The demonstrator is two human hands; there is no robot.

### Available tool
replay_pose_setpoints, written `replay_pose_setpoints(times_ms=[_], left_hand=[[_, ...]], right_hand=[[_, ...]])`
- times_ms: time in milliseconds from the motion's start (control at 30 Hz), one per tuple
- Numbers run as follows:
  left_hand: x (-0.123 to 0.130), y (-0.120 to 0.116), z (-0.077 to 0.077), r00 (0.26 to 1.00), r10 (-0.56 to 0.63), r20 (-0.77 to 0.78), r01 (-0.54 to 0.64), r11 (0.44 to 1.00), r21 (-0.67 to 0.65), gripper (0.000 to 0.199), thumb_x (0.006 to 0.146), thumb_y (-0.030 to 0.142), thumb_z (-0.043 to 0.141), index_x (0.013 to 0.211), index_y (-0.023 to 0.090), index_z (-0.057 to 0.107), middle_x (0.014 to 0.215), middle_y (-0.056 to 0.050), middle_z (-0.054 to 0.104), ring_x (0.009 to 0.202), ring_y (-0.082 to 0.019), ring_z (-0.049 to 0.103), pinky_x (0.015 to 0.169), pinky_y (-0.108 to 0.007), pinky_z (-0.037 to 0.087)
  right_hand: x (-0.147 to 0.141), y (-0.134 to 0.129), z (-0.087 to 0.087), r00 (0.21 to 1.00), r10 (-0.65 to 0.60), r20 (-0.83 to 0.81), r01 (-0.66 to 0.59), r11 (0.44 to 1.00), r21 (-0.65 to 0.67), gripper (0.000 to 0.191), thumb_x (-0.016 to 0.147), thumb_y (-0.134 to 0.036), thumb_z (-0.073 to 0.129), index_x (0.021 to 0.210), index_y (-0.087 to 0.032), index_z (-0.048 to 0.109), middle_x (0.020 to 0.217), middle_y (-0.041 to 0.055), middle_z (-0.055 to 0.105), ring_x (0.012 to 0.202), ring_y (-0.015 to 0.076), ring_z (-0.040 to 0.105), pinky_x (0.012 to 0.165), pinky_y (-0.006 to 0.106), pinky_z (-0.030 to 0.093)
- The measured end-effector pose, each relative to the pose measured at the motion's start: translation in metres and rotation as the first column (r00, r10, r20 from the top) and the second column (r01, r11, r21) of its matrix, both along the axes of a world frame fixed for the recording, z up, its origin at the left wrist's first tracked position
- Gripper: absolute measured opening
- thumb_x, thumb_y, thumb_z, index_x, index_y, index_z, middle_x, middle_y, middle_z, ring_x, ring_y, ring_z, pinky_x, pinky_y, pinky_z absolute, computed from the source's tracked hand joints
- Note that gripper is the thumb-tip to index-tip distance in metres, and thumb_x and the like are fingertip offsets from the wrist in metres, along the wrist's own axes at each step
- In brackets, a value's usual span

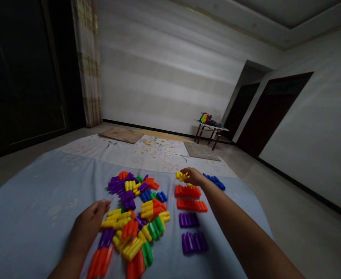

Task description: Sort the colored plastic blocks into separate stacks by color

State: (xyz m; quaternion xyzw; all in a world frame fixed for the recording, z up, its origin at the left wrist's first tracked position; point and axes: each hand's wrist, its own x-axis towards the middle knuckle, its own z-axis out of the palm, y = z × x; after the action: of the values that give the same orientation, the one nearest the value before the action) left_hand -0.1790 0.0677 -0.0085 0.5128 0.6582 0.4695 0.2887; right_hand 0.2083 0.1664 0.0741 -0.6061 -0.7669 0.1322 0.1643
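My right hand [191, 176] pinches a yellow plastic building block [182, 176] above the far end of a column of sorted blocks. Just below it, a second yellow block [190, 185] is partly hidden by the hand. Nearer to me in that column lie orange blocks [191, 204] and purple blocks [195, 242]. My left hand [86, 224] rests at the left edge of a mixed pile of blocks, fingers curled together with nothing visible in them. Closest to it are yellow blocks [112, 223], purple blocks [105, 238] and orange blocks [100, 262].
Blue blocks [214, 181] lie right of my right hand. Green blocks [155, 228] sit in the pile. Beneath everything is a light blue cloth [54, 186]. Flat brown boards [121, 135] lie beyond, and a small table [211, 126] holding a colourful bag stands near the wall.
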Motion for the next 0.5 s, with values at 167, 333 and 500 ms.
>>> replay_pose_setpoints(times_ms=[167,333,500], left_hand=[[0.0,0.0,0.002,1.0,0.005,0.003,-0.005,0.999,-0.033,0.044,0.069,0.057,0.042,0.081,0.02,0.063,0.082,-0.006,0.071,0.085,-0.024,0.065,0.072,-0.03,0.052],[0.001,-0.001,0.004,1.0,0.012,0.005,-0.011,0.998,-0.055,0.045,0.068,0.058,0.041,0.082,0.02,0.063,0.081,-0.006,0.071,0.083,-0.024,0.065,0.068,-0.03,0.053],[0.0,-0.001,0.005,0.999,0.013,-0.047,-0.015,0.999,-0.042,0.045,0.069,0.057,0.04,0.081,0.02,0.064,0.079,-0.006,0.071,0.081,-0.023,0.065,0.069,-0.03,0.052]], right_hand=[[0.005,0.012,-0.018,0.999,-0.048,-0.012,0.047,0.995,-0.086,0.046,0.056,-0.003,0.068,0.099,-0.02,0.067,0.095,0.002,0.067,0.08,0.0156,0.061,0.071,0.025,0.048],[0.007,0.016,-0.027,0.997,-0.069,-0.032,0.065,0.991,-0.117,0.05,0.055,-0.002,0.069,0.101,-0.021,0.067,0.097,0.0022,0.067,0.08,0.0157,0.062,0.066,0.023,0.049],[0.01,0.013,-0.02,0.997,-0.077,-0.006,0.076,0.993,-0.088,0.046,0.063,0.0,0.057,0.104,-0.019,0.066,0.096,0.004,0.067,0.079,0.0152,0.061,0.072,0.024,0.047]])
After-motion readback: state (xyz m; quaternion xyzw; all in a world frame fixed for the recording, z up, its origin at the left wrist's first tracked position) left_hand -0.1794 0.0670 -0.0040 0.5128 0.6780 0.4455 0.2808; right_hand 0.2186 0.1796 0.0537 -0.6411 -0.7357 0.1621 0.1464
